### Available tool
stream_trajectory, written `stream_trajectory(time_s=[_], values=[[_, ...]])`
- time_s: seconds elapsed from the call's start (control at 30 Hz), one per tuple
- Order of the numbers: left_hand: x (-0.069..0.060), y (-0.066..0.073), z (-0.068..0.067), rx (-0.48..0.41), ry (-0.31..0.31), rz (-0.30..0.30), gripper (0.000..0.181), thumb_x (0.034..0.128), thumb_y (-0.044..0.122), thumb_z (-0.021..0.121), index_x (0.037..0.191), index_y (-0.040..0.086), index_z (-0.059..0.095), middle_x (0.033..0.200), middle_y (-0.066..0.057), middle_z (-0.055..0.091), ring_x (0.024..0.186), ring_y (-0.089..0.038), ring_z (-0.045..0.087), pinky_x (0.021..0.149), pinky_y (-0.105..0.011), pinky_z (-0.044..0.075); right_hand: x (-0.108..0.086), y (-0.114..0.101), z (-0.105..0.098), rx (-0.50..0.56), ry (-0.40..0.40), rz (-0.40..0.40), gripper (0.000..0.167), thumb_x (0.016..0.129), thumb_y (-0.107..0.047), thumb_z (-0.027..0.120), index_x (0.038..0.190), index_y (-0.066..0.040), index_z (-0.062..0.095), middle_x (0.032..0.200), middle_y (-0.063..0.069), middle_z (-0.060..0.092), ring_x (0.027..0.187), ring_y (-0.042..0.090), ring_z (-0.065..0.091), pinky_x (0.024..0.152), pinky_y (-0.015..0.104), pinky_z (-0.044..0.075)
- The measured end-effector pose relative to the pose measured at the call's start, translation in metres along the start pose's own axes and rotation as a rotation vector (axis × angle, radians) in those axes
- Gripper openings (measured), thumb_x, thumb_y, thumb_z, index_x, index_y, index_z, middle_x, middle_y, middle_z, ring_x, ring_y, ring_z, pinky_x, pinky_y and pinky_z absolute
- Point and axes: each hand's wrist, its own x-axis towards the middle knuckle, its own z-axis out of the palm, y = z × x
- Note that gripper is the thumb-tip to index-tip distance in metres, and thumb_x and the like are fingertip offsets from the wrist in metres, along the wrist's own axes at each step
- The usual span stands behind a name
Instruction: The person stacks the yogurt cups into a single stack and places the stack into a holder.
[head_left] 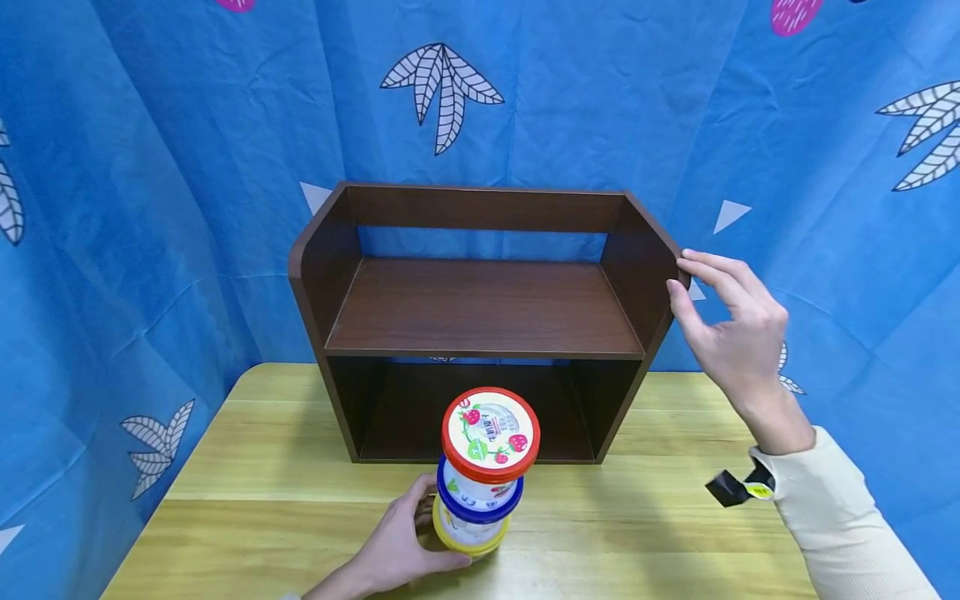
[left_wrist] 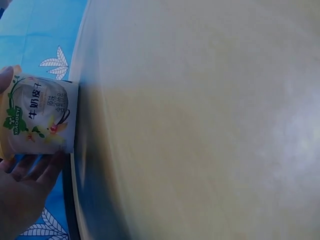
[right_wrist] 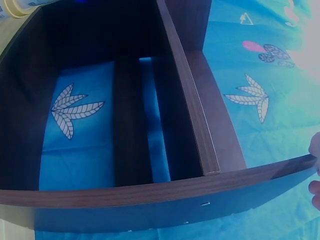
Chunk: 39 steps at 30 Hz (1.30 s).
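Note:
My left hand [head_left: 401, 537] grips the lowest tub of an upright stack of round food tubs, thumb in front and fingers curled behind. The lowest tub has a yellow lid [head_left: 467, 546]; above it are one with a blue lid [head_left: 480, 510] and one with a red lid [head_left: 491, 433] and strawberry picture. In the left wrist view, the white tub body [left_wrist: 42, 115] shows flower print. With thumb and fingers my right hand [head_left: 738, 321] pinches the upper front edge of the brown wooden shelf's right side. The shelf [head_left: 487, 304] stands upright behind the tubs.
The light wooden table [head_left: 247, 508] carries the shelf and reaches out on both sides. Blue cloth [head_left: 187, 167] with leaf prints hangs behind and at the sides. A black strap end [head_left: 731, 487] sticks out at my right wrist.

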Motion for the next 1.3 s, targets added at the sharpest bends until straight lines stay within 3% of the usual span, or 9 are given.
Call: stream_trajectory(time_s=[0.17,0.4,0.67,0.9,0.97,1.17,1.23,1.3], values=[[0.000,0.002,0.002,0.005,0.026,0.043,0.085,0.0769,0.035,0.096,0.144,0.017,0.048,0.140,-0.005,0.064,0.130,-0.027,0.063,0.103,-0.020,0.054,0.000,0.000,0.001,-0.001,-0.004,-0.003,0.028,0.089,-0.006,0.080,0.116,0.000,0.079,0.118,0.018,0.079,0.106,0.034,0.072,0.100,0.003,0.045],[0.002,0.010,0.006,0.055,0.049,0.098,0.083,0.0754,0.040,0.096,0.142,0.022,0.050,0.139,0.003,0.065,0.133,-0.029,0.060,0.104,-0.031,0.057,-0.001,0.001,0.000,0.014,0.003,0.003,0.028,0.089,-0.006,0.080,0.116,-0.001,0.079,0.118,0.018,0.079,0.115,-0.005,0.068,0.099,0.003,0.045],[0.004,0.026,0.006,0.039,0.040,0.118,0.084,0.0765,0.037,0.095,0.144,0.023,0.048,0.140,0.001,0.064,0.132,-0.029,0.061,0.100,-0.027,0.058,-0.001,0.000,0.001,-0.002,-0.013,0.005,0.029,0.088,-0.005,0.081,0.117,-0.001,0.079,0.119,0.018,0.079,0.113,0.010,0.073,0.098,0.002,0.044],[0.006,0.040,0.003,0.069,0.062,0.155,0.085,0.0741,0.037,0.097,0.144,0.023,0.049,0.137,0.000,0.066,0.129,-0.026,0.062,0.098,-0.026,0.058,0.001,0.000,0.000,-0.002,-0.012,0.015,0.029,0.086,-0.004,0.082,0.115,-0.001,0.079,0.118,0.019,0.079,0.106,0.037,0.073,0.097,0.001,0.044],[0.007,0.043,0.002,0.073,0.067,0.173,0.085,0.0734,0.036,0.097,0.143,0.023,0.050,0.136,0.000,0.067,0.127,-0.024,0.062,0.098,-0.027,0.059,0.001,0.000,0.000,-0.003,-0.015,0.014,0.029,0.087,-0.005,0.082,0.116,-0.001,0.079,0.118,0.019,0.079,0.106,0.037,0.073,0.097,0.001,0.044],[0.009,0.049,-0.003,0.074,0.063,0.214,0.083,0.0742,0.036,0.097,0.142,0.024,0.050,0.134,0.001,0.068,0.123,-0.018,0.064,0.094,-0.026,0.060,0.000,0.001,0.000,-0.005,-0.022,0.001,0.030,0.089,-0.005,0.081,0.118,-0.001,0.079,0.120,0.018,0.079,0.116,0.000,0.070,0.097,0.001,0.043],[0.010,0.051,-0.005,0.076,0.061,0.227,0.083,0.0746,0.036,0.097,0.142,0.024,0.050,0.134,0.001,0.068,0.123,-0.017,0.064,0.092,-0.026,0.060,0.000,0.002,0.000,-0.006,-0.023,0.000,0.030,0.089,-0.005,0.081,0.118,-0.001,0.079,0.120,0.018,0.079,0.114,0.004,0.071,0.096,0.000,0.043],[0.011,0.054,-0.007,0.075,0.058,0.241,0.082,0.0748,0.035,0.097,0.142,0.024,0.050,0.133,0.001,0.069,0.123,-0.016,0.065,0.091,-0.027,0.060,-0.001,0.002,0.000,-0.008,-0.024,0.004,0.030,0.088,-0.004,0.081,0.118,-0.001,0.079,0.120,0.018,0.079,0.111,0.018,0.074,0.095,0.000,0.042]])
